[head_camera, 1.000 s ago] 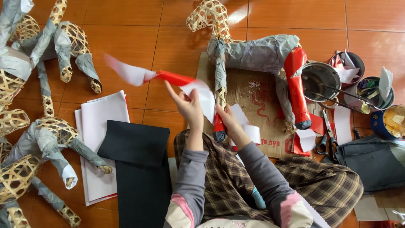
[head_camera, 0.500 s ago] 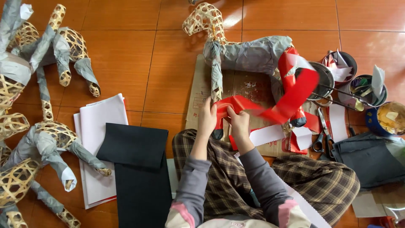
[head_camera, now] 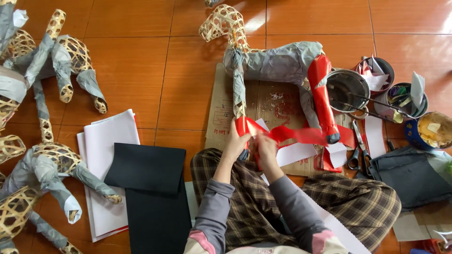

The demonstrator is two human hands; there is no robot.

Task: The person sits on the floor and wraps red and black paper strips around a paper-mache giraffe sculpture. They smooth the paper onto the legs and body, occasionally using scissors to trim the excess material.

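Note:
A woven bamboo animal frame (head_camera: 263,56), partly wrapped in grey paper with one red hind leg, stands on a cardboard sheet (head_camera: 223,101) in front of me. My left hand (head_camera: 238,138) presses red paper against the bottom of its front leg. My right hand (head_camera: 264,146) holds the red paper strip (head_camera: 301,135) just beside it; the strip runs right toward the red hind leg. Both hands are closed on the paper, close together above my checked trousers.
Several more bamboo frames (head_camera: 44,117) with grey wrapping lie at the left. White paper sheets (head_camera: 110,141) and black sheets (head_camera: 150,188) lie at my left knee. Scissors (head_camera: 355,153), a metal bowl (head_camera: 347,89), tins and a glue bowl (head_camera: 431,130) crowd the right.
The red and white strip was held up in the air at the left. It has come down, and both hands now press it on the frame's front leg.

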